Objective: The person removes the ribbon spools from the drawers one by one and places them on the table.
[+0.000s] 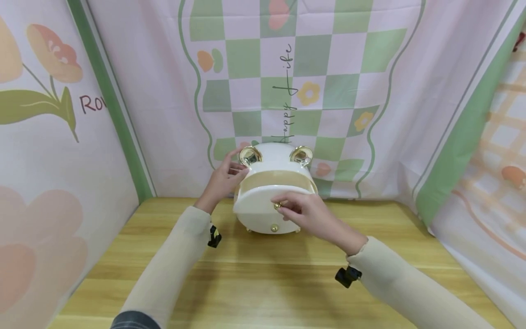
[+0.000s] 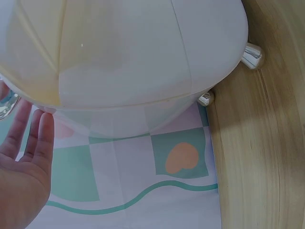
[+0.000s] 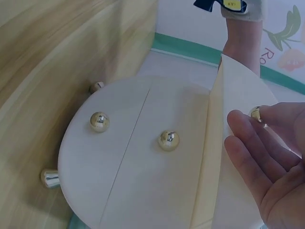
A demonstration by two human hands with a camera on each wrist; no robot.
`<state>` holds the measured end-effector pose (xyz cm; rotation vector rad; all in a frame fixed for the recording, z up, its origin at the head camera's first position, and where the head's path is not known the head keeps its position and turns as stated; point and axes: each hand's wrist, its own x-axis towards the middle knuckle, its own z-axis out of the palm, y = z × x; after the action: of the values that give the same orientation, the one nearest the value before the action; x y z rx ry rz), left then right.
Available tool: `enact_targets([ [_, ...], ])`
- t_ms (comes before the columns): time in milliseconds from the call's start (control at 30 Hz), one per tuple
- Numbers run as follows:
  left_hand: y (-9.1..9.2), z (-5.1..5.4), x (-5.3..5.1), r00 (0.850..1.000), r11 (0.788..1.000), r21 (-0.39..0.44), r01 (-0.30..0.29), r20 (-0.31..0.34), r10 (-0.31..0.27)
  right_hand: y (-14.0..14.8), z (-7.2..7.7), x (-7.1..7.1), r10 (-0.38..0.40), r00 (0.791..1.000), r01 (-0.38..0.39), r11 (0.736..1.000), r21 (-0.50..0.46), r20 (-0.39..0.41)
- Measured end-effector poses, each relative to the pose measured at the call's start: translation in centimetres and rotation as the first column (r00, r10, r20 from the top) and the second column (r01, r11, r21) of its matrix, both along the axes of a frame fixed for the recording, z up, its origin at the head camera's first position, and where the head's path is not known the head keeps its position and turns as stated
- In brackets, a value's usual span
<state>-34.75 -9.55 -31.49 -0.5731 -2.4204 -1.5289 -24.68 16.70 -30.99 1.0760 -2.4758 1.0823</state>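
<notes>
A white rounded drawer box [image 1: 271,157] with gold ears [image 1: 302,156] stands at the back of the table, its top drawer [image 1: 255,196] pulled out. The thumb and fingertips of my right hand [image 1: 310,214] pinch that drawer's gold knob [image 3: 256,113]. Two lower gold knobs, a middle knob [image 3: 168,140] and a bottom knob [image 3: 100,122], sit on closed drawer fronts. On the box's left side, beside the left ear [image 1: 250,156], my left hand [image 1: 223,178] rests with extended fingers [image 2: 45,138] touching the shell. The drawer's inside is mostly hidden.
The box stands on short gold feet [image 2: 252,56] on a wood-grain table [image 1: 255,283]. A checked cloth [image 1: 279,91] hangs close behind it. Printed cloths rise at both sides, including a flowered cloth [image 1: 37,160] on the left.
</notes>
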Motion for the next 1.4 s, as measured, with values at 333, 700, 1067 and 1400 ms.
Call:
enact_targets([
  [333,0.0,0.1,0.0,1.000,1.000,-0.010,-0.005,0.001,0.005,-0.1,0.4,-2.0,-0.026,0.994,0.026,1.000,-0.001,0.108],
  [700,0.0,0.1,0.0,1.000,1.000,0.000,-0.004,0.008,0.004,-0.3,0.3,-4.4,-0.031,0.998,0.032,0.999,-0.005,0.061],
  [1067,0.1,0.2,0.1,1.000,1.000,0.009,-0.009,0.019,0.008,-0.5,0.5,-5.2,-0.061,0.996,0.062,0.998,-0.002,0.071],
  [1400,0.0,0.3,0.1,1.000,1.000,0.012,-0.004,0.025,0.003,-0.3,0.4,-5.3,-0.075,0.994,0.074,0.997,0.012,0.085],
])
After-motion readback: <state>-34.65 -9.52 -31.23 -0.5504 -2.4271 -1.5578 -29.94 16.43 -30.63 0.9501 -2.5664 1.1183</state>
